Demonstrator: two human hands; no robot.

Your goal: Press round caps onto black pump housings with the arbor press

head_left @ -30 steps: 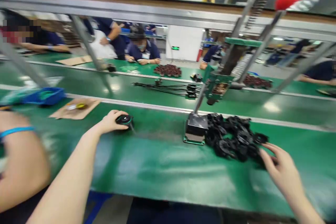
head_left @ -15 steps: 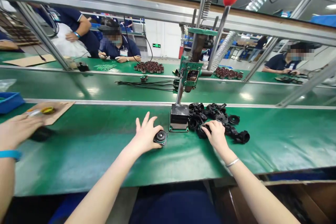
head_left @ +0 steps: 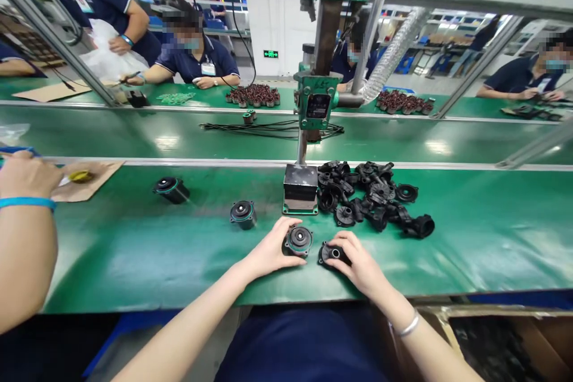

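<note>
My left hand point(head_left: 278, 247) curls its thumb and fingers around a black cylindrical motor point(head_left: 299, 239), whose round top has a teal ring and a small shaft in the centre. Just to its right, my right hand point(head_left: 356, 259) grips a black plastic pump cover point(head_left: 330, 255) with a short round spout, low over the green mat. The motor and the cover are close together but apart. Two similar units, a nearer motor point(head_left: 244, 215) and a farther motor point(head_left: 172, 189), stand upright to the left of my hands.
A hand press point(head_left: 316, 101) with a dark block base point(head_left: 301, 188) stands beyond my hands. Right of it lies a pile of black plastic covers point(head_left: 373, 191). At far left, a co-worker's arm point(head_left: 27, 239) reaches over the bench near cardboard point(head_left: 96, 185). Other people sit opposite.
My left hand has moved right with the motor. My right hand has drawn a cover from the pile toward me. Two motors now show at left, and the co-worker's hand has shifted away.
</note>
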